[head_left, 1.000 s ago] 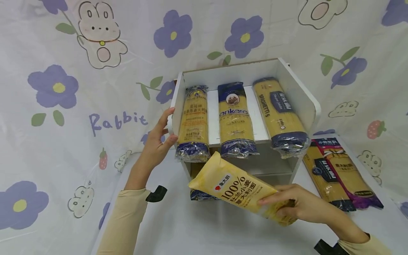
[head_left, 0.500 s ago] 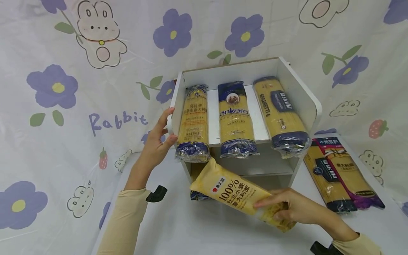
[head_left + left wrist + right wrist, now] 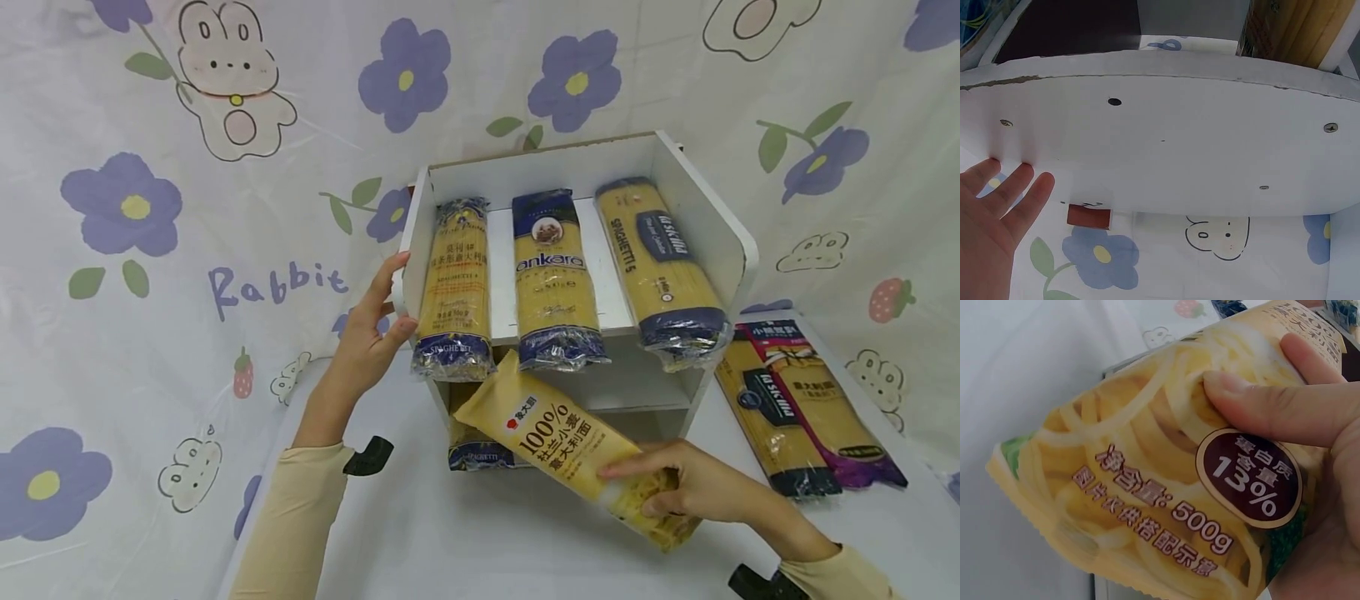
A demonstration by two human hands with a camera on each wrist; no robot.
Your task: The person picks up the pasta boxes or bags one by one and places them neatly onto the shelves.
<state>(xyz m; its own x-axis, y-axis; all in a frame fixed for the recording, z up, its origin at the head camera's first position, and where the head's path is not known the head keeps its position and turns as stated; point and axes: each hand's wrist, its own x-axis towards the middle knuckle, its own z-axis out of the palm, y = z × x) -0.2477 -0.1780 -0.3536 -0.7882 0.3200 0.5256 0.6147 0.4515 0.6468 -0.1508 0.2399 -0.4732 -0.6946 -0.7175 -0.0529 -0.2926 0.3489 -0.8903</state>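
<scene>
My right hand grips the near end of a yellow pasta packet, printed "100%"; its far end points into the lower opening of a white two-level shelf. In the right wrist view the thumb lies across the yellow pasta packet, marked 500g. My left hand rests with straight fingers against the shelf's left side panel. Three spaghetti packets lie on the upper level: left, middle, right.
Another dark-ended packet lies in the lower level, partly hidden by the yellow one. Two more spaghetti packets lie on the white table right of the shelf. A flower-and-rabbit printed cloth hangs behind and to both sides.
My right hand has moved the yellow packet a little farther toward the shelf's lower opening. The left hand has stayed on the side panel.
</scene>
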